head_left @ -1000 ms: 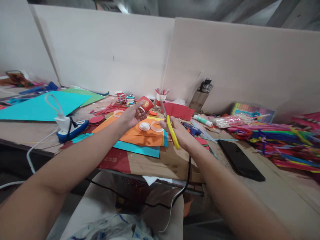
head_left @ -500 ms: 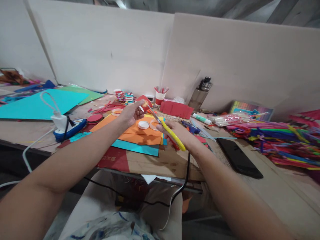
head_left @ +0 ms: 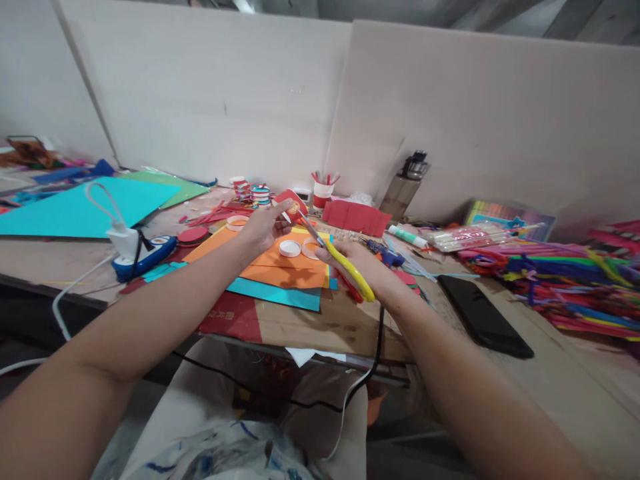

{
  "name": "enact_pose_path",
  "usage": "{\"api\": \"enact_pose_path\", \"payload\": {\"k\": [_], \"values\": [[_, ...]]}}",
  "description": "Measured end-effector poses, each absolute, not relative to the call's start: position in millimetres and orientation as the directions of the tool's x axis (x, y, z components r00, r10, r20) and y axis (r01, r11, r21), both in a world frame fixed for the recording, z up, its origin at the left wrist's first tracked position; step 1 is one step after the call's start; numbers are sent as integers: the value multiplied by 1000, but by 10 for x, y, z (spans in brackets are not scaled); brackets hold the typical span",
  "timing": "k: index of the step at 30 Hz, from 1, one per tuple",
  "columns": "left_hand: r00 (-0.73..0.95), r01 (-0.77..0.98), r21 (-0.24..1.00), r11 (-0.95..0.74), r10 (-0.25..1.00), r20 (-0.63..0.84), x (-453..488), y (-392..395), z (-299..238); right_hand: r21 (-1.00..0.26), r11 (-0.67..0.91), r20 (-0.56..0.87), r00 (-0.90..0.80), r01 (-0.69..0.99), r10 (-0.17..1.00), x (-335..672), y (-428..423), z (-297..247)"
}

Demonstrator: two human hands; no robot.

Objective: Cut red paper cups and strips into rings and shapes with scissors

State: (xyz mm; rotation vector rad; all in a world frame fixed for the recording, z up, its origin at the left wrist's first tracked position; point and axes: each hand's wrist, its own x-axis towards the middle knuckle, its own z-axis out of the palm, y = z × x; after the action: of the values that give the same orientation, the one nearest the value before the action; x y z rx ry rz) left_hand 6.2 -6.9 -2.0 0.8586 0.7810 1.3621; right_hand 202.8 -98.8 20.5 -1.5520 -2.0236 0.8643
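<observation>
My left hand [head_left: 261,228] pinches a small red paper piece [head_left: 291,204] with a gold mark, held above the table. My right hand [head_left: 356,264] grips yellow-handled scissors [head_left: 345,265]; their blades point up and left and meet the red piece. Under both hands lie orange [head_left: 270,261], yellow and teal paper sheets [head_left: 273,294], with two white tape rings [head_left: 289,248] on the orange sheet.
A black phone [head_left: 484,315] lies to the right, beside a heap of coloured pipe cleaners [head_left: 565,280]. A water bottle [head_left: 404,185], a red-and-white cup [head_left: 322,191] and folded red paper [head_left: 356,217] stand at the back. A large teal sheet [head_left: 75,207] and a white charger [head_left: 124,241] are on the left.
The scissors swung from upright to pointing left, and their blades reached the red piece in my left hand. The left hand stayed nearly still.
</observation>
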Motion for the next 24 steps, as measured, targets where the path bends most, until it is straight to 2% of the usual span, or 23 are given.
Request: {"api": "enact_pose_path", "payload": {"k": [4,13,24], "values": [[77,-493,869,37,997,2,57,-49,-29,-745,119,-90,-276,656,957,2026,-983,203],[76,-506,862,31,997,9,56,-21,-42,-687,215,-6,-302,694,953,2036,-980,219],[72,-505,862,25,997,14,64,-15,-52,-769,125,-77,-285,627,955,2000,-1022,230]]}}
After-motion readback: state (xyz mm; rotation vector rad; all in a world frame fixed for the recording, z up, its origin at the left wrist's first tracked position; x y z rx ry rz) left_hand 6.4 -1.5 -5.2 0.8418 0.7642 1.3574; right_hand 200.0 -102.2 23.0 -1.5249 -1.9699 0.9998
